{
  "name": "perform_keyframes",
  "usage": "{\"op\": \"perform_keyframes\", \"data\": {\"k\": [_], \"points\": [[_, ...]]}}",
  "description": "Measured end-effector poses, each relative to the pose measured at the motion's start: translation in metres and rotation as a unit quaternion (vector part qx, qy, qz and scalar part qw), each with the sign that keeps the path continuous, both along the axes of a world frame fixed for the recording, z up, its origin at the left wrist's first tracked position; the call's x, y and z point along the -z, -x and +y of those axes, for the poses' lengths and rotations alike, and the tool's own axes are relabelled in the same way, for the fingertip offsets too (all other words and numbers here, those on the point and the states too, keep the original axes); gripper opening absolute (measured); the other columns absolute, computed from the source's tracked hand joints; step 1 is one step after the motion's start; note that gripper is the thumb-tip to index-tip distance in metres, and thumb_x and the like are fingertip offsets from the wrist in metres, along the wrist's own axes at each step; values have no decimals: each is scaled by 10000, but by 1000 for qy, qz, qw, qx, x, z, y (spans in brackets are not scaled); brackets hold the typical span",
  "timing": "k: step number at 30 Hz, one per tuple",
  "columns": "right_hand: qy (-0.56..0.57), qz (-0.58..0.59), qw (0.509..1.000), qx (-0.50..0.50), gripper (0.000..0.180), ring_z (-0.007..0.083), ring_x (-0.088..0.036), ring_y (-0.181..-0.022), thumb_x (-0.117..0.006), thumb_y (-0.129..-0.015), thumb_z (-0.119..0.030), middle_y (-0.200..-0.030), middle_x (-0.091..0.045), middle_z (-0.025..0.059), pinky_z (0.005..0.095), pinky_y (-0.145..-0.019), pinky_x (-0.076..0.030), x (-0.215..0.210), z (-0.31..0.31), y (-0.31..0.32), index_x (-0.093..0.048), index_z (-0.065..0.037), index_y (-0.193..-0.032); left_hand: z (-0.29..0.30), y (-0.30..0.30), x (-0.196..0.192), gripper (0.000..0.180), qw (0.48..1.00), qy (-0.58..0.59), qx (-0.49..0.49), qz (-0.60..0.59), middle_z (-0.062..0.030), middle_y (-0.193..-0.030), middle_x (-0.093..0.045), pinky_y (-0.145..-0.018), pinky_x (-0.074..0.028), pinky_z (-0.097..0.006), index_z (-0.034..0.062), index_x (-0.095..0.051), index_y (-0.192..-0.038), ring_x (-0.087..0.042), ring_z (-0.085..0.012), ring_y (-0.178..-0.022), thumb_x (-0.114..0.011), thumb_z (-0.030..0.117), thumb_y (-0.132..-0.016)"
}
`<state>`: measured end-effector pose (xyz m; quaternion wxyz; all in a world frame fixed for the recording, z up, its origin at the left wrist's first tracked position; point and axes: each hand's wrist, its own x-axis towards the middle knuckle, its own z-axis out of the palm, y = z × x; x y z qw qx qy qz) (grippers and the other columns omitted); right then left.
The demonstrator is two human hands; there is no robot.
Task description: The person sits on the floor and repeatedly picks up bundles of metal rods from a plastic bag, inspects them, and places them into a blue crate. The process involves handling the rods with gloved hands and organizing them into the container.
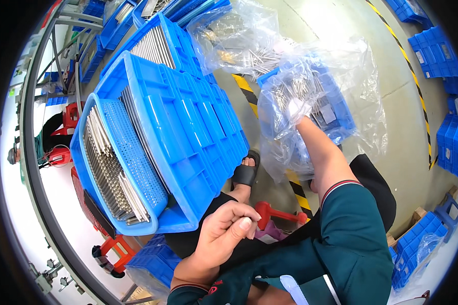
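— Where's the right hand [296, 109]?
— Inside a clear plastic bag [315, 101] of thin metal pins [290, 86], in a blue crate [336, 109] on the floor; whether its fingers grip any, I cannot tell.
— The left hand [224, 231]?
— Loosely curled, empty, beside the tilted blue tray [188, 132].

R hand [296, 109] blurred inside clear bag [341, 66].

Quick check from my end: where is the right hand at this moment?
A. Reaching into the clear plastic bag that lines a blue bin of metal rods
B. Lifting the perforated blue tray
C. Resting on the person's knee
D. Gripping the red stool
A: the right hand is inside the clear plastic bag among the metal rods, while the left hand is curled near the lap.
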<state>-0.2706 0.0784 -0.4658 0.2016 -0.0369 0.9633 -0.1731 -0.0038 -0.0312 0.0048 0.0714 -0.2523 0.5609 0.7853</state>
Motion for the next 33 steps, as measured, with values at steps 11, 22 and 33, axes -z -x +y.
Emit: {"op": "perform_keyframes", "data": {"k": [11,22,33], "points": [[5,-26,999,-33,238,240,-649,-902,-532,-859,-238,-980,-660,77,401,-718,-506,-12,11,8,-675,-108,-997,4,0,-2,233,1000,9,19,11,-69,-683,-537,-555,-393,-237,-57,-558,-952,-497,-116,-615,-544,175,-930],[3,-49,997,-52,249,231,-640,-942,-535,-862,-242,-1030,-652,64,404,-750,-500,-25,23,11,-668,-123,-1035,7,-4,-1,238,999,28,43,12,-68,-706,-542,-575,-394,-229,-50,-560,-951,-492,-105,-630,-539,187,-934],[-9,-60,996,-67,264,223,-630,-983,-538,-865,-246,-1081,-645,50,407,-782,-493,-37,30,8,-662,-138,-1072,11,-6,-5,235,999,5,42,5,-48,-760,-541,-605,-389,-231,-28,-566,-946,-484,-88,-659,-538,206,-935]]}}
